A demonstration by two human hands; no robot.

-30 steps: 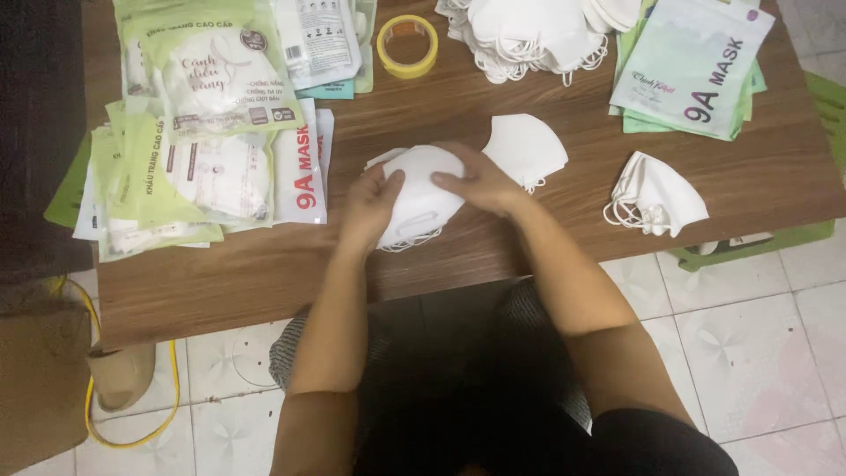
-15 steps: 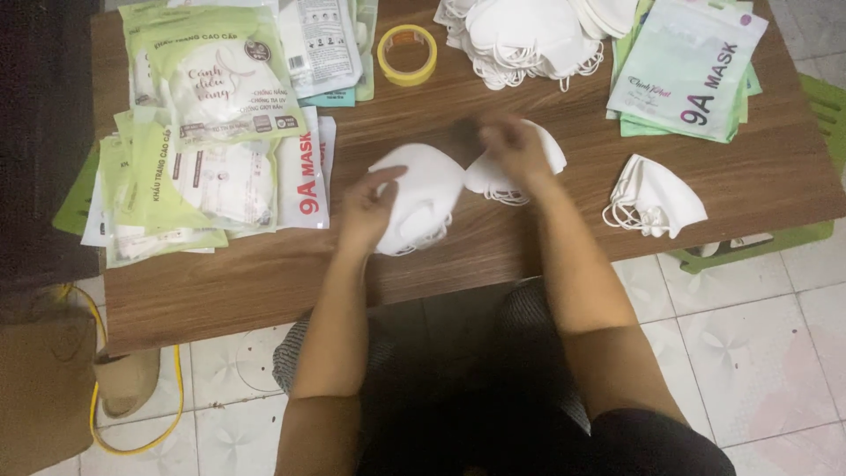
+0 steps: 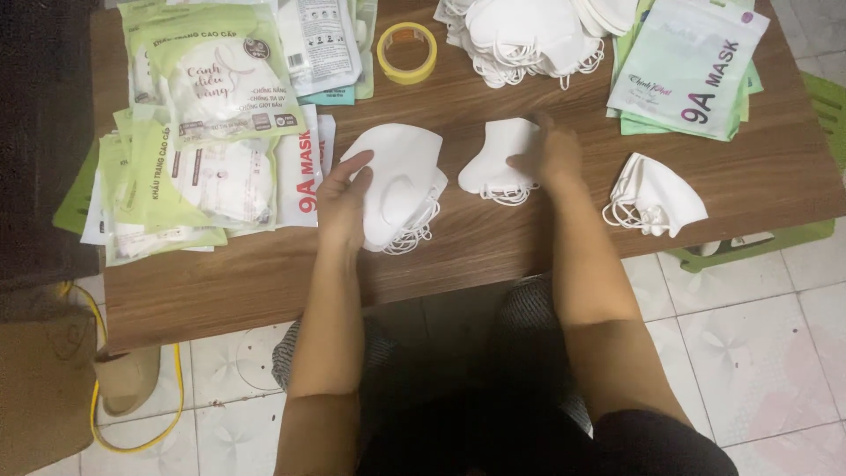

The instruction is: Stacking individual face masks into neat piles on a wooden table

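I observe a brown wooden table from above, with the person seated at its near edge. The left hand rests on a small stack of folded white face masks lying near the table's centre; its fingers curl round the stack's left edge with the thumb on top, apparently to keep the pile squared. The ear loops spill out at the stack's near right corner. The right hand lies on a single folded white mask just right of the stack, fingers spread flat over its right side, pressing it to the wood; I cannot tell whether it pinches the mask or only covers it. The two masks lie close but apart.

At far centre sits a loose heap of white masks, its loops hanging toward me, within easy reach as a supply. Another single mask lies at the right, near the edge. Filled green-and-white mask packets are stacked at the left, and flat pale-green pouches at far right. A roll of yellow tape stands between the packets and the heap.
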